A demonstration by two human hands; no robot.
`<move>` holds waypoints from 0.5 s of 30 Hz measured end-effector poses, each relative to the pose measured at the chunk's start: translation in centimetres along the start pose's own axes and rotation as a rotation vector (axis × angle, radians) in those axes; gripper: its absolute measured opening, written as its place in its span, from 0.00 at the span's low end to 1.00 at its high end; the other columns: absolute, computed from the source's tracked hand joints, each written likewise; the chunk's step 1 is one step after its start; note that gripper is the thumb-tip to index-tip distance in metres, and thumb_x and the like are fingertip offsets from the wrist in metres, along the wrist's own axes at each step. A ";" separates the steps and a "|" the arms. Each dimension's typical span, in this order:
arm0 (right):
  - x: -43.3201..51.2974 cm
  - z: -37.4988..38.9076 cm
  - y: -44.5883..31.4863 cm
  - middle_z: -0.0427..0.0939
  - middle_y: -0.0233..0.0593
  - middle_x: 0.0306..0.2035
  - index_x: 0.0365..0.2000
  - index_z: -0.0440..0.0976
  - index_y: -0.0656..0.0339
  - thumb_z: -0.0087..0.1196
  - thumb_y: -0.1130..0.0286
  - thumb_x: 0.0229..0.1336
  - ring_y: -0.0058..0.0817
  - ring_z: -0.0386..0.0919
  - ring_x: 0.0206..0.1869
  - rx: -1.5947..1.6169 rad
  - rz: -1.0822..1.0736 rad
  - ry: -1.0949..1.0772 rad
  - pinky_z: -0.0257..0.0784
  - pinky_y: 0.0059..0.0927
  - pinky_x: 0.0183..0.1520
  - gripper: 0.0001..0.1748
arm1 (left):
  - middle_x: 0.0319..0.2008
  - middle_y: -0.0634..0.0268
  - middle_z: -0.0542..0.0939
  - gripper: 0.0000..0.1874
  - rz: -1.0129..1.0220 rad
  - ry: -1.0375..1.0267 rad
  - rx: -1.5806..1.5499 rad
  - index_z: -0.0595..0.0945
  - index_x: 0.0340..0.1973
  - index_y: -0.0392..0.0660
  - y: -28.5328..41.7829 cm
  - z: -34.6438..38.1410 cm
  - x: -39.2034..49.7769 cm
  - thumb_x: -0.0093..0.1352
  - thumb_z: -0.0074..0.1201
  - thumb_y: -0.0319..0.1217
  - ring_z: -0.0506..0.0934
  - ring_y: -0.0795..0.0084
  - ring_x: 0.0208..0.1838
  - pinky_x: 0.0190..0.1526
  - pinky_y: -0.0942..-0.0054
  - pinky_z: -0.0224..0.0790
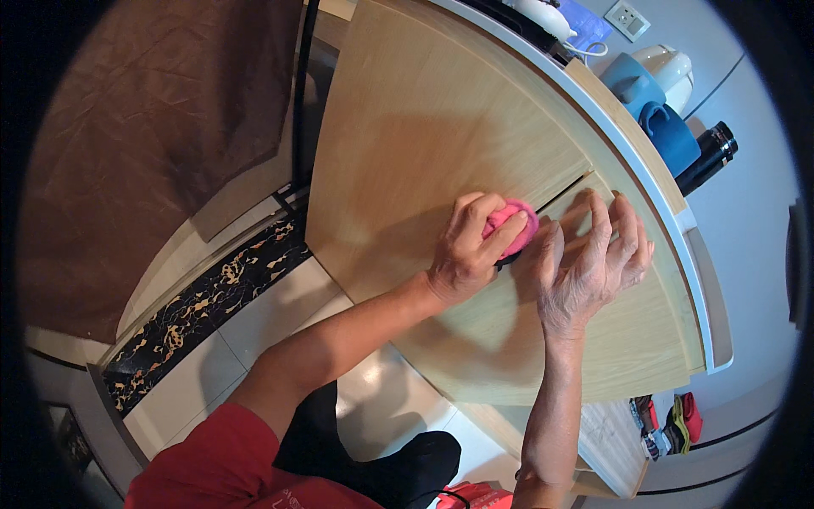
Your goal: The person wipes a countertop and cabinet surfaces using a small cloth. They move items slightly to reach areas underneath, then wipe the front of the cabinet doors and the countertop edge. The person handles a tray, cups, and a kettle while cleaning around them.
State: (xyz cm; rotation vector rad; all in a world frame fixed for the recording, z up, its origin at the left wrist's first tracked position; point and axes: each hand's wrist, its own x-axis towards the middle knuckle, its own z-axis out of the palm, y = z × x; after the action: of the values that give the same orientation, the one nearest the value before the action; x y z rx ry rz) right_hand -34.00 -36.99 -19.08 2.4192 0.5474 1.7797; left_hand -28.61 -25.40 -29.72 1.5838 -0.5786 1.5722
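Note:
My left hand (470,248) grips a folded pink cloth (516,229). It presses the cloth to the light wood-grain cabinet doors (413,127), at the dark gap between them. Part of a small black piece (509,259), perhaps a handle, shows just below the cloth; the rest is covered. To the right of the cloth is my right hand (588,267), its fingers spread and bent. Its fingertips appear to rest on the door near its upper edge, and I see nothing held in it.
Above the doors runs a pale countertop edge (636,162). On top stand blue mugs (671,140), a black bottle (711,156) and white items. Brown fabric (191,127) hangs at left, over a black patterned threshold strip (210,299). Folded clothes (674,423) lie at lower right.

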 end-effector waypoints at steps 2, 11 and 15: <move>0.3 0.2 -0.4 0.70 0.40 0.64 0.58 0.75 0.53 0.68 0.67 0.48 0.41 0.61 0.70 0.008 -0.005 -0.012 0.46 0.51 0.74 0.34 | 0.52 0.53 0.75 0.32 -0.012 0.018 0.023 0.82 0.55 0.44 -0.3 0.1 2.3 0.51 0.64 0.18 0.74 0.48 0.53 0.54 0.54 0.70; 0.3 1.1 -0.4 0.69 0.38 0.67 0.58 0.77 0.49 0.68 0.69 0.45 0.43 0.58 0.72 0.007 -0.023 -0.021 0.45 0.50 0.75 0.35 | 0.57 0.50 0.73 0.29 0.090 0.080 0.049 0.80 0.58 0.40 -0.2 1.3 3.5 0.58 0.63 0.26 0.72 0.46 0.57 0.57 0.53 0.71; 0.0 1.1 -0.2 0.67 0.38 0.69 0.56 0.79 0.47 0.67 0.69 0.45 0.43 0.56 0.73 0.011 -0.054 -0.030 0.43 0.50 0.76 0.32 | 0.63 0.47 0.69 0.32 -0.054 -0.018 -0.023 0.77 0.62 0.36 1.1 0.5 -1.7 0.59 0.62 0.24 0.71 0.44 0.61 0.61 0.52 0.68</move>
State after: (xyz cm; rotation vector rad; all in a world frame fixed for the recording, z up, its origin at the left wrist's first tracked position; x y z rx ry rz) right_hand -32.99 -36.71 -19.51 2.4098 0.6149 1.7206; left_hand -29.40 -26.75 -31.06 1.5858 -0.5575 1.5080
